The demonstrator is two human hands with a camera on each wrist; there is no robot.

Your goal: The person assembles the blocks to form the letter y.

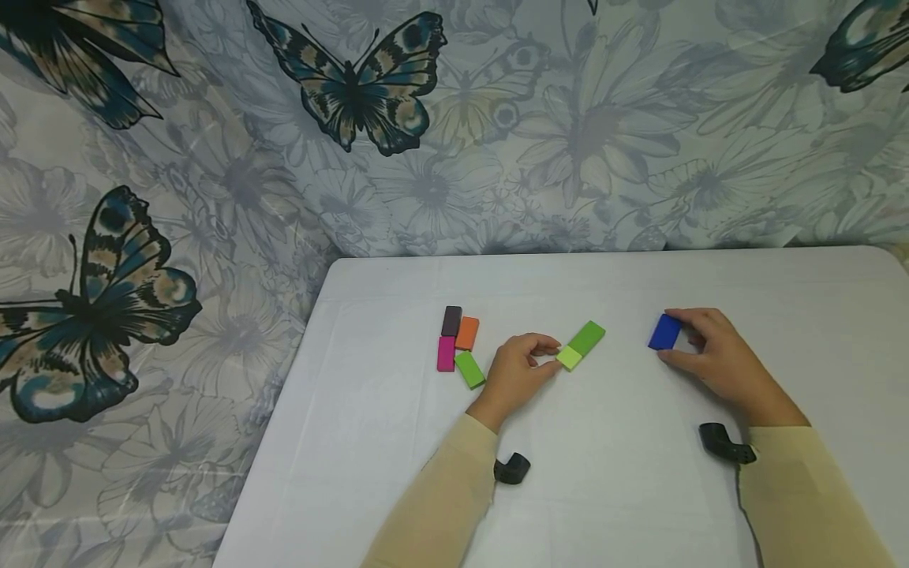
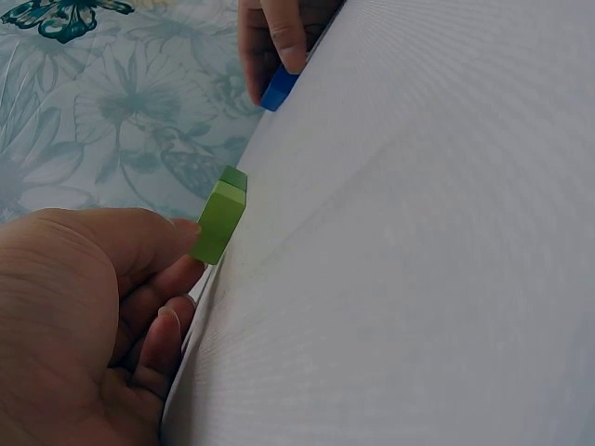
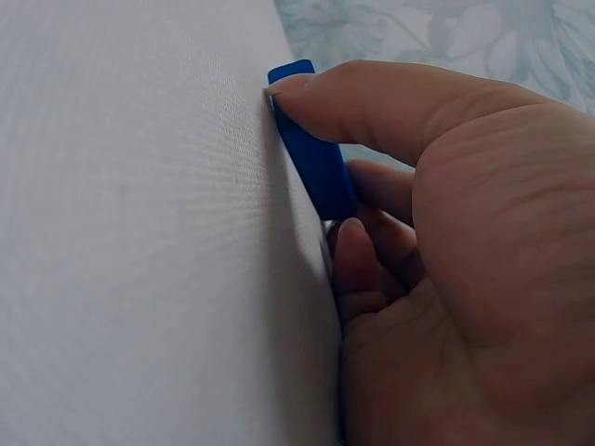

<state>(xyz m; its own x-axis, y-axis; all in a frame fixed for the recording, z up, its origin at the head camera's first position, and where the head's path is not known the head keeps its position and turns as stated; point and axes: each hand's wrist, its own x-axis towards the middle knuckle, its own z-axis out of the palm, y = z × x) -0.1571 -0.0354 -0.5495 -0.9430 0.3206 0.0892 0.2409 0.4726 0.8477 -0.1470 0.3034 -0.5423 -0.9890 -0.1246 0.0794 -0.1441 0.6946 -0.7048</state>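
My left hand [image 1: 513, 375] pinches the near end of a light green block [image 1: 569, 358] between thumb and forefinger. That block lies end to end with a darker green block [image 1: 588, 338], the pair slanting up to the right on the table. In the left wrist view the thumb lies against the side of the light green block [image 2: 221, 223]. Further right, my right hand [image 1: 724, 363] grips a blue block [image 1: 665, 332] with its thumb along one edge and fingers on the other. The right wrist view shows the blue block [image 3: 316, 153] close over the white cloth.
Left of my left hand sit a dark block [image 1: 451, 321], an orange block [image 1: 466, 333], a magenta block [image 1: 446, 353] and another green block [image 1: 469, 369], grouped together. The white table [image 1: 398, 473] ends at the back against a butterfly-patterned cloth [image 1: 497, 197].
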